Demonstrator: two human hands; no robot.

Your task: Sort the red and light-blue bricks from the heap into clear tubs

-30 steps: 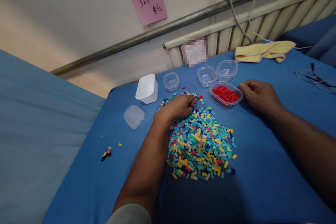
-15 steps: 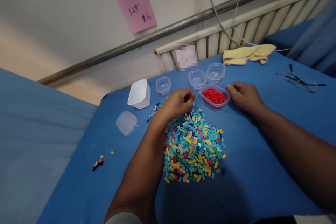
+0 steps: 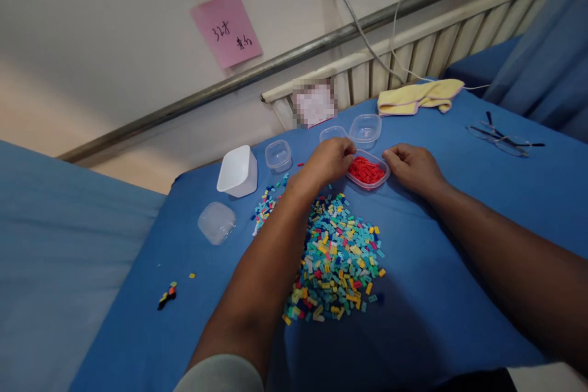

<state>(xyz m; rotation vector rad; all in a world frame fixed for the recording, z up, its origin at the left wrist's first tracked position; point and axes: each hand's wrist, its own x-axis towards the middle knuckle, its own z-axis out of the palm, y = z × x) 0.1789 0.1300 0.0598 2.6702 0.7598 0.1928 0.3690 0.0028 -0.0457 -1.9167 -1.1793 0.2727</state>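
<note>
Red bricks (image 3: pixel 366 172) in a tub (image 3: pixel 375 186) draw the left hand (image 3: pixel 331 158) off the pile (image 3: pixel 339 251), picking paused: grip bunched, load unclear; right hand (image 3: pixel 414 166) pinching the tub.

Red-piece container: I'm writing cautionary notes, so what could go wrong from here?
The container might tip if the left hand, at its edge, presses down, spilling red pieces. The left forearm, stretched over the mixed pieces, could scatter some. The right arm might knock the glasses if swung outward.
</note>
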